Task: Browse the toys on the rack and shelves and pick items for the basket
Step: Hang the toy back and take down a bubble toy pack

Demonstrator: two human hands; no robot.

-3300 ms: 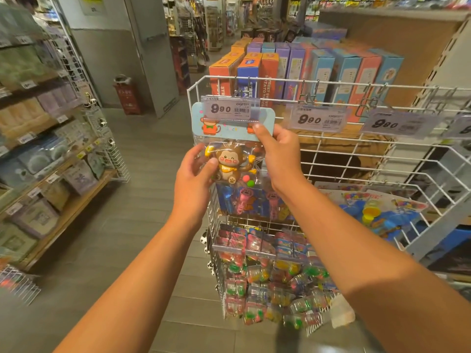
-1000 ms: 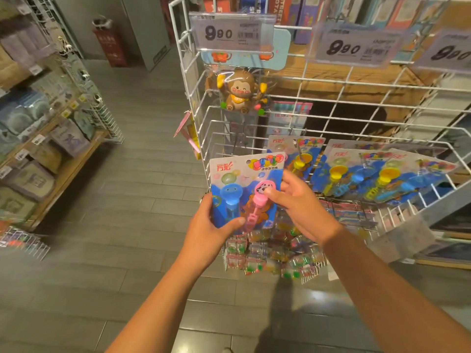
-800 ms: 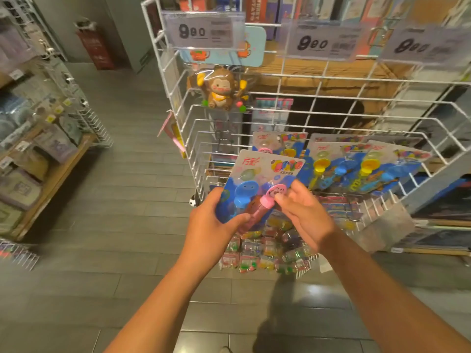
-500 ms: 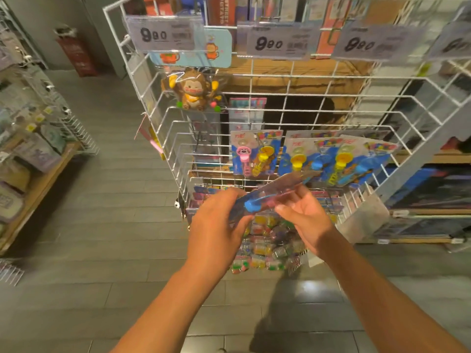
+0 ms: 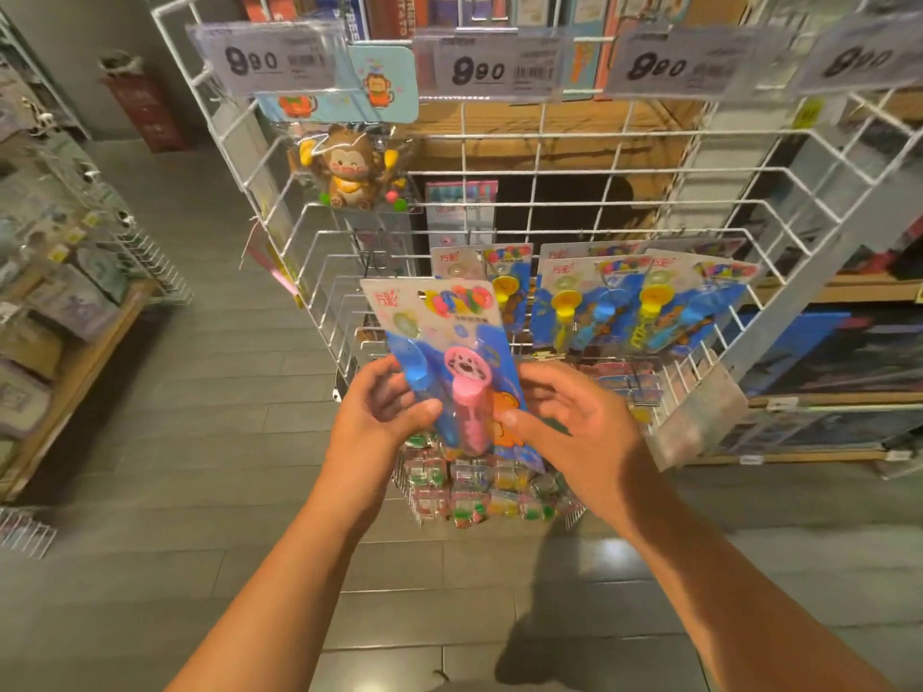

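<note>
I hold a carded bubble-wand pack point(image 5: 439, 337), blue card with a pink and a blue tube, upright in front of the white wire rack point(image 5: 564, 207). My left hand point(image 5: 379, 412) grips its left edge with the thumb on the front. My right hand point(image 5: 574, 422) holds its right lower edge, thumb on the card. More of the same packs point(image 5: 639, 302) hang on the rack's middle row. A packaged monkey toy point(image 5: 349, 167) hangs at the upper left under a 9.90 price tag point(image 5: 269, 59). No basket is in view.
Small colourful packets point(image 5: 479, 491) hang on the rack's lowest row beneath my hands. Boxed toys point(image 5: 389, 12) stand on top behind the rack. A wooden shelf with packaged goods point(image 5: 55, 322) runs along the left. Grey tiled floor point(image 5: 210, 392) lies between them.
I let the monkey toy hang back on the rack and took a bubble-wand pack off the middle row. I tilted it flat, then turned it upright facing me.
</note>
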